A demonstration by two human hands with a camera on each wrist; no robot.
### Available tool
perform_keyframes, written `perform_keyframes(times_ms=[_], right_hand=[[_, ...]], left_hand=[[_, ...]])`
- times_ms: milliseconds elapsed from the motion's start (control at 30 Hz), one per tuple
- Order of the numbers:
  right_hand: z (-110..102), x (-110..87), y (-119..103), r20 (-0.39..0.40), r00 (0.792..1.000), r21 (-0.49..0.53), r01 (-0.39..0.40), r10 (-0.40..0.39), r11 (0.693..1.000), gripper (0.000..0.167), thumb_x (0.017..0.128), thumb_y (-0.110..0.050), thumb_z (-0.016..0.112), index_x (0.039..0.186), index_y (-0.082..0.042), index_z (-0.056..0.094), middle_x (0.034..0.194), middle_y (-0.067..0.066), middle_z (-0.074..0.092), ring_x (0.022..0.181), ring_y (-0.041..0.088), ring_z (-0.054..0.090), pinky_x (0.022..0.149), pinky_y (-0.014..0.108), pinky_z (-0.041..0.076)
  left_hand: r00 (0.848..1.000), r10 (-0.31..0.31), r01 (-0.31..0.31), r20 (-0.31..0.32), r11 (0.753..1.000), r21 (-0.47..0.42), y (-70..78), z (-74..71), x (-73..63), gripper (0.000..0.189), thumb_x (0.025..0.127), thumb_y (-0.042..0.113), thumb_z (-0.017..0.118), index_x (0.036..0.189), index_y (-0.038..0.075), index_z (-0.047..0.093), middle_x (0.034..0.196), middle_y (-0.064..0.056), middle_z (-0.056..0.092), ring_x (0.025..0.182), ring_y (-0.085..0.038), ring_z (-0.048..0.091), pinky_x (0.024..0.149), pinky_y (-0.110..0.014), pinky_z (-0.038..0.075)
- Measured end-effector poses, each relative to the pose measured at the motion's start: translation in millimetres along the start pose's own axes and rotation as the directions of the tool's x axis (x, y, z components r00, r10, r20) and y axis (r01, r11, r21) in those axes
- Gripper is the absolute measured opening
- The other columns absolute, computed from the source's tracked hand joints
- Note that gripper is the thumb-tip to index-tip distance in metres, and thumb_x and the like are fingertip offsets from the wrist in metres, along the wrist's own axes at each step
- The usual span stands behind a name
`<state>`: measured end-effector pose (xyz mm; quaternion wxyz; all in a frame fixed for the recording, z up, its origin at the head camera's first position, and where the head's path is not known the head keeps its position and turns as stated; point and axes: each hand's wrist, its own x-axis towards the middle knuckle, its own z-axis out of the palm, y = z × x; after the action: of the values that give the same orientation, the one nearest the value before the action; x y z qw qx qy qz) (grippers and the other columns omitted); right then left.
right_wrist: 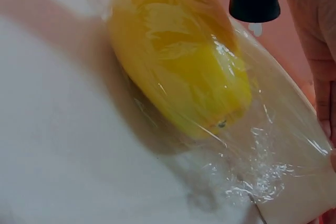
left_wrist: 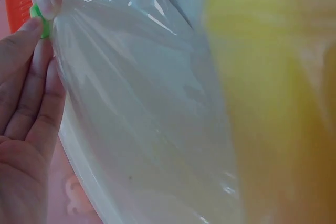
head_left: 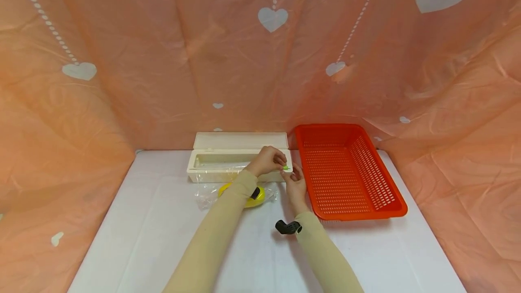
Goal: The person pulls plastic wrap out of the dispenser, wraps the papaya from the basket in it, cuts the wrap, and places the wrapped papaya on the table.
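A long white cling film box (head_left: 211,175) stands with its lid raised at the back of the table. My left hand (head_left: 266,161) reaches over its right end, fingers curled, pinching a small green slider (head_left: 286,167). From below, my right hand (head_left: 296,186) holds that same end, thumb near the slider and fingers along the box's side. The left wrist view shows the green slider (left_wrist: 42,22) between fingertips at the box's edge. In front lies a smooth, oval yellow fruit (head_left: 259,200) wrapped in clear film (right_wrist: 257,177), partly hidden by my left forearm.
A red perforated plastic basket (head_left: 338,175) sits right of the box, close beside my right hand. The white table (head_left: 154,234) meets a pink cloth backdrop (head_left: 228,67) with white hearts behind and on both sides.
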<state>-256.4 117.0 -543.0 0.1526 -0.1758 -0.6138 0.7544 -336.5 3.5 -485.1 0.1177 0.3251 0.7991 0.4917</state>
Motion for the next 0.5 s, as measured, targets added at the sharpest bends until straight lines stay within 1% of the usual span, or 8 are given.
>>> perform_keyframes(times_ms=[67,133,267,367,500], right_hand=[[0.6,0.4,0.2,-0.001,1.0,0.019,-0.002,0.002,1.0,0.052,0.085,0.005,0.066,0.133,0.003,0.048,0.13,0.022,0.051,0.082,0.007,0.05,0.068,0.013,0.042],[0.3,0.2,-0.1,0.001,1.0,0.026,-0.013,0.013,1.0,0.051,0.086,0.004,0.066,0.134,0.002,0.048,0.131,0.021,0.05,0.083,0.007,0.05,0.069,0.013,0.043],[-1.3,-0.5,-0.5,0.012,1.0,0.023,-0.027,0.026,0.999,0.051,0.088,0.004,0.064,0.135,0.002,0.046,0.133,0.022,0.048,0.088,0.009,0.052,0.072,0.013,0.045],[-1.3,-1.4,-0.8,0.009,1.0,0.023,-0.018,0.018,1.0,0.05,0.088,0.004,0.063,0.135,0.003,0.045,0.131,0.024,0.049,0.09,0.01,0.054,0.073,0.013,0.045],[-0.1,-4.6,-6.2,0.006,0.999,0.034,-0.035,0.034,0.999,0.05,0.088,0.004,0.064,0.134,0.003,0.046,0.129,0.024,0.05,0.088,0.009,0.054,0.071,0.014,0.045]], left_hand=[[1.0,0.011,-0.011,0.002,1.0,0.005,0.5,-0.7,-0.4,0.02,0.074,-0.016,0.073,0.092,-0.011,0.067,0.085,-0.018,0.07,0.08,-0.025,0.069,0.071,-0.022,0.055],[1.0,0.014,-0.014,-0.001,0.999,0.031,1.0,-1.4,-0.7,0.02,0.073,-0.014,0.075,0.092,-0.01,0.069,0.084,-0.017,0.07,0.078,-0.023,0.069,0.07,-0.021,0.055],[1.0,0.016,-0.015,-0.009,0.992,0.125,1.9,-2.5,-0.5,0.018,0.071,-0.007,0.08,0.087,-0.005,0.073,0.08,-0.011,0.071,0.073,-0.017,0.067,0.068,-0.018,0.053],[1.0,0.011,-0.011,-0.001,0.984,0.176,2.5,-3.4,0.6,0.014,0.072,-0.002,0.081,0.084,-0.002,0.075,0.078,-0.008,0.071,0.071,-0.012,0.064,0.067,-0.018,0.051],[1.0,-0.002,-0.002,0.02,0.98,0.201,2.9,-4.0,0.6,0.01,0.074,0.0,0.08,0.083,-0.001,0.076,0.078,-0.006,0.072,0.072,-0.009,0.061,0.07,-0.018,0.05]])
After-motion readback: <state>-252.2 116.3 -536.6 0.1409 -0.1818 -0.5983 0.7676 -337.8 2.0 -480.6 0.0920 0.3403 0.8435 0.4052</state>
